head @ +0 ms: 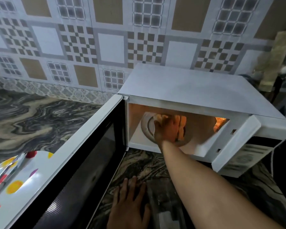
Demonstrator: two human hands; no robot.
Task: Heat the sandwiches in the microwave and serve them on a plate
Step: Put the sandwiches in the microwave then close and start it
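Inside the open microwave [205, 100], the right hand [166, 129] closes over sandwiches [182, 128] on the turntable; the left hand [129, 204] lies flat on the counter [31, 116]. Whether loading or unloading is unclear; the spotted plate [15, 179] waits nearby.

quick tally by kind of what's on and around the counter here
microwave: 1
sandwiches, in the microwave, partly behind the right hand; at least 2, exact number unclear
spotted plate: 1
clear container beside the left hand: 1
hands: 2
total: at least 7
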